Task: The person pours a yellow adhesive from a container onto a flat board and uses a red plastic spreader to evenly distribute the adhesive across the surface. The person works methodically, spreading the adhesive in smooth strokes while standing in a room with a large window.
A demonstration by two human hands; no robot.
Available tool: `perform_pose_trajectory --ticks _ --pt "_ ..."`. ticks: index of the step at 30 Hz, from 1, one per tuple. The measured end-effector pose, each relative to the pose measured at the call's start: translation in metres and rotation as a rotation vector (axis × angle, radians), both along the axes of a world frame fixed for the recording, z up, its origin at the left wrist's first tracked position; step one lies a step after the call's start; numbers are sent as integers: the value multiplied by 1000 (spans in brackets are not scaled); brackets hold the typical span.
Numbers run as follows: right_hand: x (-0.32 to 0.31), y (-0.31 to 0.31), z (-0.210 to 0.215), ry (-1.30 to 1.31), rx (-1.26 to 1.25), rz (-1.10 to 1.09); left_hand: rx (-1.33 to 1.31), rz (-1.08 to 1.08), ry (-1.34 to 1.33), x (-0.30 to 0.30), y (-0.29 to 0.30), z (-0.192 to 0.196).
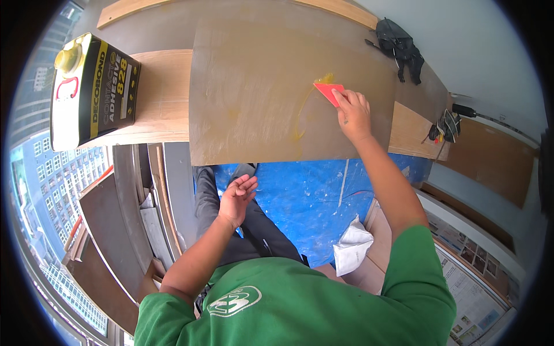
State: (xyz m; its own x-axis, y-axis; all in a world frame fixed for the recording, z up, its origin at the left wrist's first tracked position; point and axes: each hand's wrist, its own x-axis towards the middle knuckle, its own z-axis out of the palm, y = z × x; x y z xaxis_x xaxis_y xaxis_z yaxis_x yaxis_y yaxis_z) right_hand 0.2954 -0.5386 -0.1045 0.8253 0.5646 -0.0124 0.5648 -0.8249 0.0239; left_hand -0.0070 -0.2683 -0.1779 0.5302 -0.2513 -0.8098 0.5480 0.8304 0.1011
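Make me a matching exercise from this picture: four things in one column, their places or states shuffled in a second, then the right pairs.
Things:
1. red scraper
2. adhesive can
3. left hand
4. white cloth

Places or states:
A. on the blue floor sheet
B. open, holding nothing
C. pressed on the brown board by the right hand
D. on the workbench's left end

Pairs: 1-C, 2-D, 3-B, 4-A

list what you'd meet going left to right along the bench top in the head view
Adhesive can → brown sheet lying on the wooden bench → red spreader held by the right hand → black glove → black tool at the bench's right end.
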Motion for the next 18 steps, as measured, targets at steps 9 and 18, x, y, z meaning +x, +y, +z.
perform_pose_trajectory --ticks 9,18 --pt "59 -7 0 209 273 -200 -156 88 -15 33 -35 15" --pt "98 -31 -3 221 350 10 60 389 -138 41 -86 33"
